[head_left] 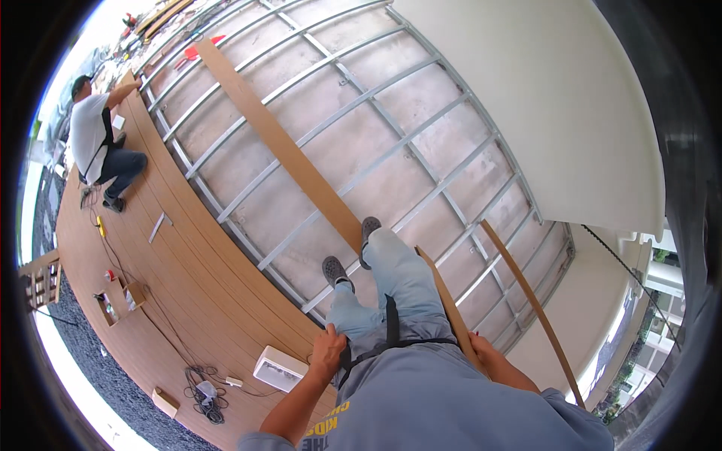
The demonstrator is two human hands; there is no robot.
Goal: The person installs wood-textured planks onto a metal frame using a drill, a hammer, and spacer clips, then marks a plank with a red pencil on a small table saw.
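Observation:
My right hand [487, 355] is beside my right hip, closed at the edge of a long brown decking board [445, 297] that runs forward along my right leg. A small red bit shows by its fingers. My left hand [328, 352] is at my left hip, fingers curled in against the trousers and a black strap [346, 357]. What it grips, if anything, is hidden. Ahead of my feet, another brown decking board [282, 146] lies slantwise across the metal frame [368, 94], its near end by my right shoe.
A co-worker [101, 139] crouches on the laid decking [188, 270] at the left. On that decking lie a white box [280, 368], coiled cable [207, 395], an open wooden box [119, 301] and a square [159, 225]. A narrow board [530, 297] slants at right, near the pale wall [556, 98].

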